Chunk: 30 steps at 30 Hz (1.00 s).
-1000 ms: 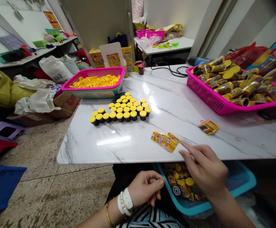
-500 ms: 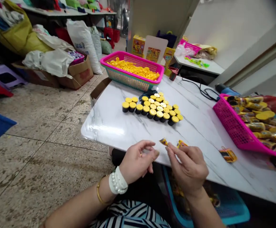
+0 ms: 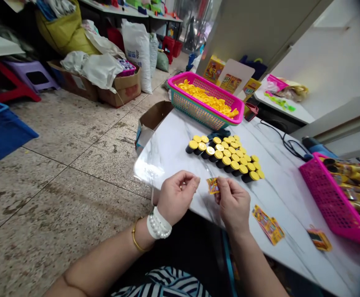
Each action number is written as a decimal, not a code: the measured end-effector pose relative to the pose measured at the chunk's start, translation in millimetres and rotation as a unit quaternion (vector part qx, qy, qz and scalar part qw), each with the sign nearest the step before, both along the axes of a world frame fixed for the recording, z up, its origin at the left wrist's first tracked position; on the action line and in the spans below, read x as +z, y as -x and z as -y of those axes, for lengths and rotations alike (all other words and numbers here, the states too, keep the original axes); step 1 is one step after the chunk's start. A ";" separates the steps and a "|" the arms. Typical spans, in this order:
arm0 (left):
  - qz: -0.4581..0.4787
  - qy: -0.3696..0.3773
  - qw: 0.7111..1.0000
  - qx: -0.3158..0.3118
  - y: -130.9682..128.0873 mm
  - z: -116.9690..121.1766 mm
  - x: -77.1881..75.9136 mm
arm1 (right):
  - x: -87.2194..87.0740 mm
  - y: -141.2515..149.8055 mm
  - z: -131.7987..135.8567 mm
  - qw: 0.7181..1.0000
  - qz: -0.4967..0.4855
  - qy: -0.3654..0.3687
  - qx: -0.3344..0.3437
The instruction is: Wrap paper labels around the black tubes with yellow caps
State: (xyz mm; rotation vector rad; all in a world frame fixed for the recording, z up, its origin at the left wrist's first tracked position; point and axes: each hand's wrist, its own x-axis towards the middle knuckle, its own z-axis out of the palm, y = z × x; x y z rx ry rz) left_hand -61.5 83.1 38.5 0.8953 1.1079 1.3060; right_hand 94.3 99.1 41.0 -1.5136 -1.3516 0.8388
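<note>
My right hand (image 3: 234,202) pinches a small yellow printed label (image 3: 213,185) between thumb and fingers, its printed side facing me. To its left, my left hand (image 3: 178,196) is closed in a pinch, thumb against index finger; whatever may be between the tips is too small to make out. A gap separates the left fingertips from the label. Beyond both hands stand several small black tubs with yellow lids (image 3: 226,153), grouped closely on the white marbled table (image 3: 164,165). More printed labels (image 3: 268,225) lie to the right of my right hand.
A pink basket (image 3: 331,206) of yellow wrapped pieces stands at the right, near a flat orange-and-black bundle (image 3: 319,239). At the back is a pink-and-teal basket (image 3: 195,111) of yellow plastic parts. A black cable (image 3: 286,142) lies behind. An open carton (image 3: 151,119) stands beside the table.
The view has swung left, so the table's things sit farther right. My left fingers have come together into a pinch. The label in my right hand has turned its printed face towards me.
</note>
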 end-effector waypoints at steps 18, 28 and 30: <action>-0.066 -0.113 0.987 0.089 8.7 14.2 -9.9 | -12.7 35.4 15.9 0.970 0.126 -0.209 -0.005; 0.055 0.066 0.996 0.007 33.9 1.1 -5.1 | 20.6 39.2 -25.9 0.908 0.273 -0.301 0.106; 0.107 0.091 0.990 -0.005 39.3 -1.8 -4.4 | 29.8 40.2 -54.1 0.847 0.392 -0.344 0.102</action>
